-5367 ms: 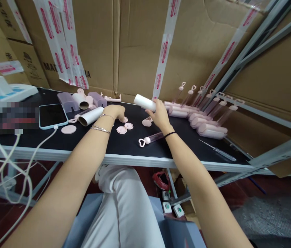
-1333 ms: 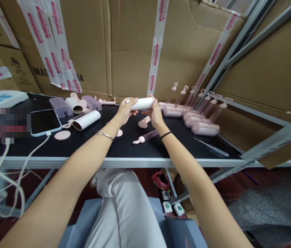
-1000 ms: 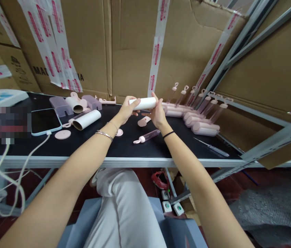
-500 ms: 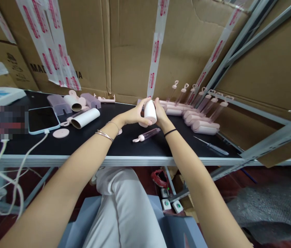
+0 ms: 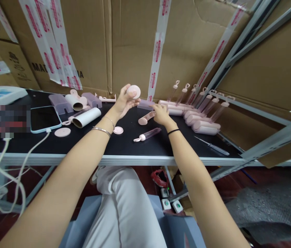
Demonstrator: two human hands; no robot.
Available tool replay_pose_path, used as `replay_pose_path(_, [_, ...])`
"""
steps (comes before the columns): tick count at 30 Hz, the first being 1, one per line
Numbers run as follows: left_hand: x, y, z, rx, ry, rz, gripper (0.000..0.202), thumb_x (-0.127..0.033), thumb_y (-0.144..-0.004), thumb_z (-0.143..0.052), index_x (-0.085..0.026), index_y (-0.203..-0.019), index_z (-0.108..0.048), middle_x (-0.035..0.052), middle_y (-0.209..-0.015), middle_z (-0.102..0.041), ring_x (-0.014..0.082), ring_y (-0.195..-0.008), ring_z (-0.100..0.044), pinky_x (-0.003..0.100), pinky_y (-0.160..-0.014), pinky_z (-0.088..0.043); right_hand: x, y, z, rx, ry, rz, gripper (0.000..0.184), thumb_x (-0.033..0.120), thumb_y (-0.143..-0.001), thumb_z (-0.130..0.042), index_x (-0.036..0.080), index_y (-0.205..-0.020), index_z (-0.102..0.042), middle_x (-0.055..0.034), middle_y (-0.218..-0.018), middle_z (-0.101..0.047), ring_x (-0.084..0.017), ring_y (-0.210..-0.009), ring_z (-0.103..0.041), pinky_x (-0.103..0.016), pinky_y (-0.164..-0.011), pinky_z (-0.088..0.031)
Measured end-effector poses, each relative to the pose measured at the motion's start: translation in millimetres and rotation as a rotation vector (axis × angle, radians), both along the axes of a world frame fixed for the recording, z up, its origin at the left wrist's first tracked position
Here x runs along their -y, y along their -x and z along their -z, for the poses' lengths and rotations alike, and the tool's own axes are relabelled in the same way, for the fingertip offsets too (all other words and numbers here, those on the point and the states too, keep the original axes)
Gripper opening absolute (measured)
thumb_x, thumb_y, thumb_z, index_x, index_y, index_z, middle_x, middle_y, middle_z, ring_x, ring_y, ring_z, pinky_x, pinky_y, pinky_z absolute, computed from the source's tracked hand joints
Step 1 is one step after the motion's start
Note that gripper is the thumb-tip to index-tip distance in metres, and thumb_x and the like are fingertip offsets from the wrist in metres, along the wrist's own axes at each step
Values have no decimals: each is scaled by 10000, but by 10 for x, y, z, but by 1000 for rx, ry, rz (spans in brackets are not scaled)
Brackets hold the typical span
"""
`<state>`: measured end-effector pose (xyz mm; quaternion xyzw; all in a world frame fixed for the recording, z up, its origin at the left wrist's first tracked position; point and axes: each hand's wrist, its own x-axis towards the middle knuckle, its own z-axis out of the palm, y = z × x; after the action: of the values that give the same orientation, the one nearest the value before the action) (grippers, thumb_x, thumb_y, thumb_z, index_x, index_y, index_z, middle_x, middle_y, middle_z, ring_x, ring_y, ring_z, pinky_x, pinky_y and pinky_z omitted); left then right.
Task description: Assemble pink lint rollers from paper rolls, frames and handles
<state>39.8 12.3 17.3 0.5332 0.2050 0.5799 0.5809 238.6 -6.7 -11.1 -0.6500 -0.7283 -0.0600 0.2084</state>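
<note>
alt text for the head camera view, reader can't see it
Over a black worktable, the person's left hand holds up a roll capped with a round pink disc, while the right hand touches a pink part lying on the table. A phone and a white roll lie further left.

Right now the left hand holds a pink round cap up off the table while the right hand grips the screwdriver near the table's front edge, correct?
Not quite. The head view shows the left hand holding the pink round cap up, but the right hand is at a pink roller piece. The screwdriver lies untouched farther right.
</note>
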Motion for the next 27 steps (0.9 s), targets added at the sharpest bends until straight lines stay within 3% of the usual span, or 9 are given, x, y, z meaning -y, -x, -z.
replay_pose_path(2, [52, -26, -11, 38, 54, 100, 658, -335, -700, -725, -233, -1280, -430, 32, -1003, -623, 154, -873, -662, 319, -856, -522, -10, -75, 27, 96, 122, -122, 674, 100, -749, -536, 325, -1377, -442, -59, -1478, -398, -354, -1319, -306, -580, -973, -346])
replay_pose_path(4, [70, -43, -19, 86, 102, 143, 543, -375, -730, -714, -204, -1196, -494, 42, -974, -624, 170, -933, -652, 307, -851, -526, -24, -85, 39, 136, 170, -166, 576, 161, -759, -589, 316, -1309, -513, -54, -1431, -465, -341, -1319, -317, -566, -979, -341])
replay_pose_path(8, [21, -37, -20, 159, 222, 116, 423, -446, -764, -676, -185, -1062, -530, 52, -919, -616, 204, -959, -652, 297, -773, -549, -39, -16, 17, 206, 86, -80, 219, 239, -809, -573, 216, -1020, -626, -116, -1140, -649, -330, -1163, -467, -541, -921, -366])
replay_pose_path(12, [-50, -39, 19, 162, 258, 39, 315, -213, -709, -700, -172, -962, -517, 29, -840, -629, 152, -789, -660, 263, -702, -546, -36, -57, -16, 178, 71, 14, 195, 184, -823, -514, 178, -1008, -577, -144, -1021, -664, -289, -976, -575, -452, -862, -412])
replay_pose_path(15, [-44, -71, 59, 115, 222, -27, 268, -123, -668, -676, -144, -882, -516, 34, -809, -639, 111, -707, -633, 236, -677, -537, -53, -111, -42, -55, -109, 64, 226, 165, -826, -482, 159, -1042, -544, -161, -1102, -621, -259, -959, -588, -365, -811, -443])
replay_pose_path(18, [26, -122, 97, 0, 95, -52, 376, -115, -631, -696, -160, -951, -506, 20, -885, -638, 112, -680, -627, 266, -643, -545, -78, -49, -61, -432, -231, 0, 197, 258, -866, -462, 177, -1038, -513, -88, -954, -632, -194, -783, -606, -303, -704, -469])
replay_pose_path(22, [107, -207, 146, -229, -58, 20, 554, -187, -615, -751, -181, -1103, -489, 38, -978, -629, 128, -666, -626, 346, -679, -558, -78, 190, -32, -848, -177, -108, 240, 423, -856, -506, 216, -976, -482, 13, -755, -571, -107, -482, -495, -258, -514, -434])
replay_pose_path(27, [48, -235, 179, -240, -141, -100, 642, -280, -663, -737, -162, -1234, -467, 97, -1086, -610, 192, -849, -639, 406, -814, -543, -41, 388, 32, -956, -91, -318, 380, 603, -815, -531, 236, -892, -474, 54, -613, -505, -100, -462, -473, -248, -490, -417])
